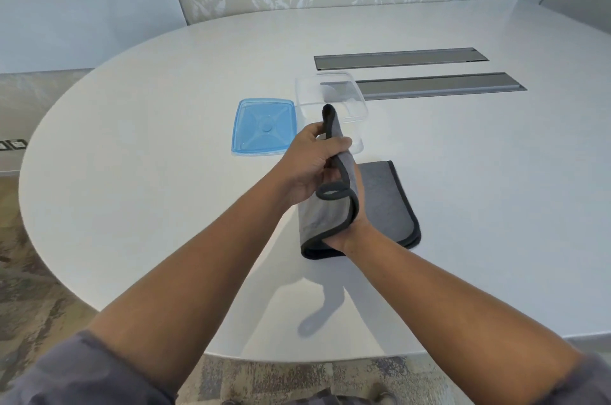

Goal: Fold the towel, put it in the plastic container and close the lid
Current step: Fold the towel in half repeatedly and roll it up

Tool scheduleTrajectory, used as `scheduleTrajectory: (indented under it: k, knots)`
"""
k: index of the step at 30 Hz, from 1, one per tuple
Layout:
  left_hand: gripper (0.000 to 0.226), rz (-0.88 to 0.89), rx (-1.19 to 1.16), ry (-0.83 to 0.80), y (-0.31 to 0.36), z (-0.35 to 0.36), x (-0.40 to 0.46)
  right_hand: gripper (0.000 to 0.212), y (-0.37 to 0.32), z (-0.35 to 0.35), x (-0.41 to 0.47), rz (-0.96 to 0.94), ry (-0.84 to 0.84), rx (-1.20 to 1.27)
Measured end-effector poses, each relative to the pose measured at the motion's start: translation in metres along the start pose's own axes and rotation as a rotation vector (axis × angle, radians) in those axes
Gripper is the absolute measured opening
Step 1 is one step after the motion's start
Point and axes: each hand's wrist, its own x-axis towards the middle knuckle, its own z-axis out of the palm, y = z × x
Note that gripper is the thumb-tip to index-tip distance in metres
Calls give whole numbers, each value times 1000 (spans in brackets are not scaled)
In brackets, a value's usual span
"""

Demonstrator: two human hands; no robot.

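Fingers point(344, 142) of your left hand point(310, 166) were curled shut around the raised flap of the grey towel point(386, 196), with the thumb on the near side and the fingertips wrapped over the dark trim, so the fabric was pinched between them. Your right hand point(350, 236) sat under that lifted flap at its near corner; only the wrist and the heel of the hand showed, the fingers were covered by cloth, and you could not tell from this view whether they were gripping or lying flat.

Part of the towel lay folded flat on the white table point(132, 206), its right half spread out beyond your right hand, while the left portion stood up between both hands with a small loop of trim sagging at the middle. The upper tip of the flap overlapped the clear plastic container point(330, 94), which stood open just behind your left hand and was hard to outline against the pale top. Its blue lid point(264, 127) lay flat beside the container, to its left, apart from the towel.
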Motion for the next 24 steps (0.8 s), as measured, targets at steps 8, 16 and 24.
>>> scheduleTrajectory:
  k: [8,16,24]
  knots:
    - [37,-3,-5,75,-15,-16,5,40,26,12,8,92,-19,7]
    - [29,-49,-63,-3,-31,-9,7,48,-28,-17,21,-37,-90,-10]
    - [42,468,1374,212,-78,-43,24,35,-59,-52,23,-54,97,-407]
